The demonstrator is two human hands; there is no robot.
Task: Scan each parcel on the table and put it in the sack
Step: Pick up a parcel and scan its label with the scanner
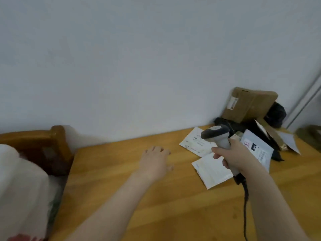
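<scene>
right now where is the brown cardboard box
Head view, far right: the brown cardboard box rests against the wall atop black bags, behind the grey handheld scanner.

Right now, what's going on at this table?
A person is scanning parcels. The right hand grips a corded scanner, held above the white mailers. The left hand is open and empty over the wooden table, reaching toward them. More parcels, including a brown box against the wall, are piled in the far right corner. The white sack sits off the table's left edge.
</scene>
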